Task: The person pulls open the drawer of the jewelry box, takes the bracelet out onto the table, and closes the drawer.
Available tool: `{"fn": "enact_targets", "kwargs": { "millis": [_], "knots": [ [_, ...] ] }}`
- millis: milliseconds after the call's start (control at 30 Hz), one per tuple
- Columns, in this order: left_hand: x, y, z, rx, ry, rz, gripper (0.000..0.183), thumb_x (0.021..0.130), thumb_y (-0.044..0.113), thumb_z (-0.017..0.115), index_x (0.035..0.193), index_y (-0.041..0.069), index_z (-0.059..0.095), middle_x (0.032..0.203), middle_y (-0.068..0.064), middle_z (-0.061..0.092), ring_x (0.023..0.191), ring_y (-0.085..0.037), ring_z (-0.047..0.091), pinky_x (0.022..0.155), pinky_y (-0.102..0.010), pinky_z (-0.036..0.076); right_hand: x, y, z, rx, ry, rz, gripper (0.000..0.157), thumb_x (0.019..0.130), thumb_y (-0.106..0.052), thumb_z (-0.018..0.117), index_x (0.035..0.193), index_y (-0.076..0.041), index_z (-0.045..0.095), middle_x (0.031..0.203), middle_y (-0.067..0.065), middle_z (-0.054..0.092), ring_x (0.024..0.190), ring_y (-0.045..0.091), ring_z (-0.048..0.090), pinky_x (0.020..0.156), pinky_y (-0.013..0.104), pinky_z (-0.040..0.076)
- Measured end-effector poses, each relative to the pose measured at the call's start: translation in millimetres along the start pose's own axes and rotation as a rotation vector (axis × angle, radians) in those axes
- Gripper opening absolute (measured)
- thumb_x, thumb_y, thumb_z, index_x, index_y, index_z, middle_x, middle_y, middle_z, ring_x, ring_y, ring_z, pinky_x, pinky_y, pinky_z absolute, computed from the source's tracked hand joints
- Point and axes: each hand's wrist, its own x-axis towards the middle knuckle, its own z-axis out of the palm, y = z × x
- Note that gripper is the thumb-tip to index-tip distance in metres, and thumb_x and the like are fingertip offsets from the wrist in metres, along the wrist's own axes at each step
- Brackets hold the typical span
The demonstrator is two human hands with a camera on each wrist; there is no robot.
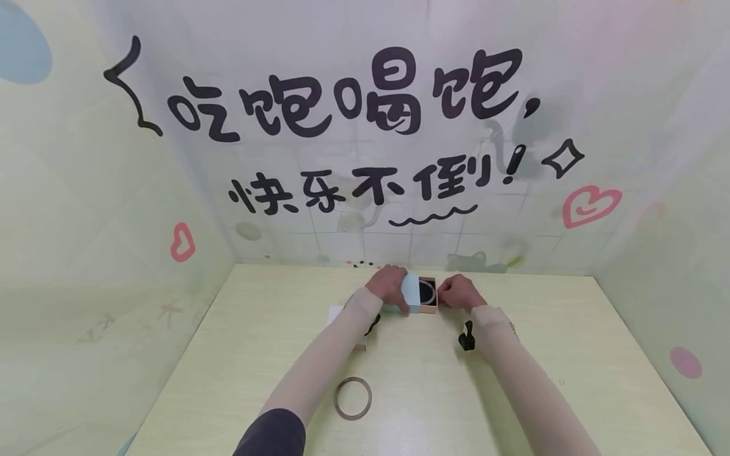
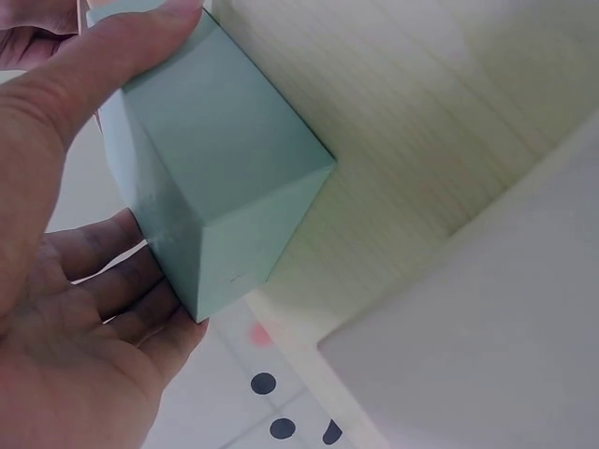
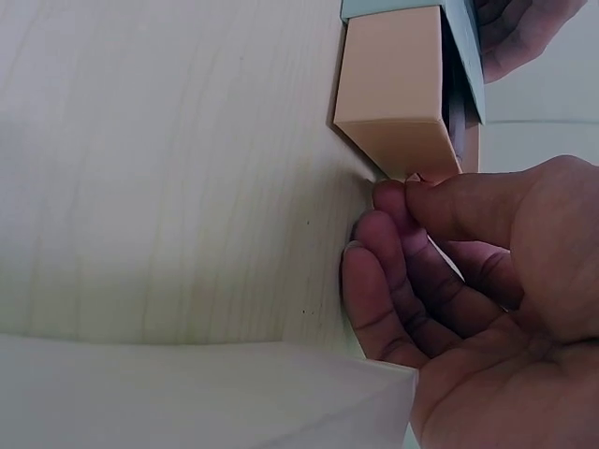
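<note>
A pale teal box sleeve [image 2: 243,140] lies near the back of the table with its peach inner drawer [image 3: 388,75] slid partly out to the right. Inside the drawer, a bangle [image 1: 431,292] rests on black padding. My left hand [image 1: 390,288] grips the sleeve, thumb on one side and fingers on the opposite side. At the drawer's outer end, my right hand [image 1: 461,292] pinches a small reddish tab [image 3: 418,177] between thumb and forefinger, its other fingers curled. The fingertips mostly hide the tab.
A second bangle [image 1: 353,398] lies flat nearer the front of the table [image 1: 422,386]. By the left forearm a white flat item [image 1: 335,311] and a peach-coloured edge [image 1: 360,348] show, partly hidden. Printed fabric walls [image 1: 365,247] enclose the back and sides.
</note>
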Motion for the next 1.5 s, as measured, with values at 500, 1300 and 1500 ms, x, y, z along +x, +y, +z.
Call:
{"fn": "enact_targets", "kwargs": {
  "millis": [500,1300,1500],
  "knots": [
    [-1.5,0.9,-0.4,-0.009,-0.004,-0.004,0.092,0.067,0.036,0.097,0.143,0.007,0.056,0.128,-0.008,0.065,0.112,-0.021,0.056,0.099,-0.034,0.052,-5.1,3.5,-6.1,0.007,-0.017,-0.002,0.02,0.087,-0.002,0.055,0.089,-0.001,0.075,0.079,0.006,0.068,0.07,0.015,0.054,0.064,0.025,0.044],
    [-3.0,0.3,-1.1,-0.005,-0.013,-0.024,0.096,0.068,0.038,0.097,0.147,0.009,0.052,0.137,-0.007,0.062,0.119,-0.021,0.054,0.103,-0.034,0.05,0.0,16.8,-11.5,-0.032,-0.018,0.03,0.02,0.088,-0.007,0.055,0.089,-0.003,0.074,0.084,0.007,0.067,0.071,0.016,0.055,0.064,0.025,0.043],
    [-2.6,1.5,-2.6,-0.022,-0.012,-0.024,0.094,0.067,0.037,0.097,0.146,0.009,0.053,0.135,-0.007,0.062,0.117,-0.021,0.054,0.101,-0.034,0.051,0.9,20.4,-15.9,-0.045,-0.017,0.016,0.024,0.085,-0.007,0.051,0.064,-0.013,0.058,0.064,-0.001,0.052,0.061,0.014,0.047,0.059,0.026,0.038]
  ]
}}
